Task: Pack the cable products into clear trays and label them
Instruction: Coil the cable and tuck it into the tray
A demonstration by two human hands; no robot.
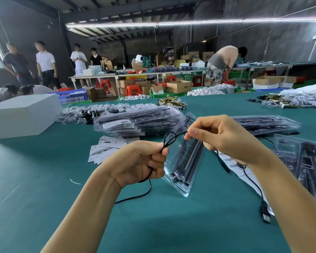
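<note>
A thin black cable [172,138] forms a small loop between my two hands above the green table [44,170]. My left hand [139,161] grips the loop's lower end, and the cable's tail hangs below it onto the table. My right hand [221,136] pinches the loop's upper end. A clear tray [185,161] holding dark bars lies just beyond my hands. A second black cable with a USB plug [265,216] lies under my right forearm, across a strip of barcode labels [226,159].
Stacks of filled clear trays sit behind at centre [135,121], at right [263,123] and at the far right edge [303,161]. Loose white label cards [106,147] lie left of centre. A white box [22,115] stands at left. Several people stand in the background.
</note>
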